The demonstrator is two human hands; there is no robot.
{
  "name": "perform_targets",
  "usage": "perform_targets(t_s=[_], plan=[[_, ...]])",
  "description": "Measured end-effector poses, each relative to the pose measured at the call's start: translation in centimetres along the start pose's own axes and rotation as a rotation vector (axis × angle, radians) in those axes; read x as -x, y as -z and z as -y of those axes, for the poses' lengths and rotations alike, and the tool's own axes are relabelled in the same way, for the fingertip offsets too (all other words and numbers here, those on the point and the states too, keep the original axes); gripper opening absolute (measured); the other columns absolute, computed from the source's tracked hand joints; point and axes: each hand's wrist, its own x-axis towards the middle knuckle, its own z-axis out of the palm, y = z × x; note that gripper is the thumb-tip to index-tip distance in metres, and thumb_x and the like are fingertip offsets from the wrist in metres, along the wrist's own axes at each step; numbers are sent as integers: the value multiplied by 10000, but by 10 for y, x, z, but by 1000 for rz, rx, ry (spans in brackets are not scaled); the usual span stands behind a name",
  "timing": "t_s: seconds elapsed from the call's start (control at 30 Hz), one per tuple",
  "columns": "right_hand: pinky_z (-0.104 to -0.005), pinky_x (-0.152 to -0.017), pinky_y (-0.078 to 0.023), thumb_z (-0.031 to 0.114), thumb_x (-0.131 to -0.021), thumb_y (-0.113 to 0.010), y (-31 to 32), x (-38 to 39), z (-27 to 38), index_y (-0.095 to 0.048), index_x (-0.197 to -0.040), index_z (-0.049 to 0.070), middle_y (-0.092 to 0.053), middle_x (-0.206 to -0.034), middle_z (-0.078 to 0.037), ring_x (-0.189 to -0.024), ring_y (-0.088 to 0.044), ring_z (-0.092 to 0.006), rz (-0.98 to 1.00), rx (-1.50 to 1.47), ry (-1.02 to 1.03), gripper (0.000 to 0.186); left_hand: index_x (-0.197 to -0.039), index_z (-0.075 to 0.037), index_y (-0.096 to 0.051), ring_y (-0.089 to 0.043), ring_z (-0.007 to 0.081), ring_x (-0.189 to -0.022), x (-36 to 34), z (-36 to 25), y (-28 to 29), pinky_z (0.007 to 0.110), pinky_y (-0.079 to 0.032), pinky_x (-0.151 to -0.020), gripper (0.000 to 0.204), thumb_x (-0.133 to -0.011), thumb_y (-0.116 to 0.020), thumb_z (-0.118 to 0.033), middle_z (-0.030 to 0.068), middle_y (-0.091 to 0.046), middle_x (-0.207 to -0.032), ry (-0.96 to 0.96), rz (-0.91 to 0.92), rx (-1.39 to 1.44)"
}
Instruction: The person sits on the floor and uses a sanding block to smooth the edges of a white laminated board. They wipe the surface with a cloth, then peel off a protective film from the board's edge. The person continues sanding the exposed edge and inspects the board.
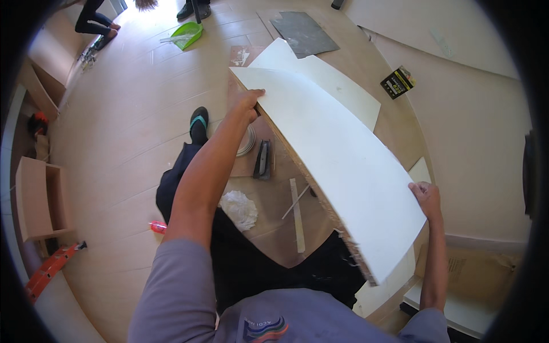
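I hold a long white board tilted across my lap, its raw particle-board edge rough and chipped near the lower end. My left hand grips that edge near the far end, and my right hand grips the opposite side lower down. More white panels lie on the floor beyond the board. Below it are a black hand tool, partly hidden coiled pale material, a thin pale strip and a crumpled white plastic bundle.
A green dustpan, grey sheet and black-yellow box lie beyond me. Wooden drawer box and orange level-like tool stand left, near a red bottle. Another person's legs show top left; a wall is right.
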Motion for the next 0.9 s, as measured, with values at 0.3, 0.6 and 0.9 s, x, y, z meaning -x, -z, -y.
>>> perform_targets(t_s=[0.3, 0.6, 0.9], plan=[[-325, -820, -522, 325, -1091, -577, -15, -41, -19, -704, -1137, -28, -709, -921, -79, -878, -634, -151, 30, -188, 367, 378, -1322, 141, -542, -678, 299, -1115, 320, -28, 61, 443, -527, -1035, 438, -1009, -679, -133, 206, -657, -1284, -455, -38, 47], [-326, -945, -494, 324, -1131, -490, -8, -60, 24, -624, -1269, -13, -695, -1132, -103, -1031, -615, -190, 53, -103, 489, 388, -1273, 45, -620, -735, 242, -899, 484, 96, 223, 381, -609, -821, 344, -1013, -662, -177, 146, -737, -1074, -42, 216, 7], [-344, -888, -529, 212, -1117, -503, 1, -45, 28, -639, -1250, -29, -712, -1075, -121, -973, -647, -183, -150, 17, 411, 307, -1361, 35, -588, -710, 245, -1120, 224, 228, 304, 391, -580, -968, 477, -1025, -660, -296, 203, -705, -1261, -198, -314, -1605]])
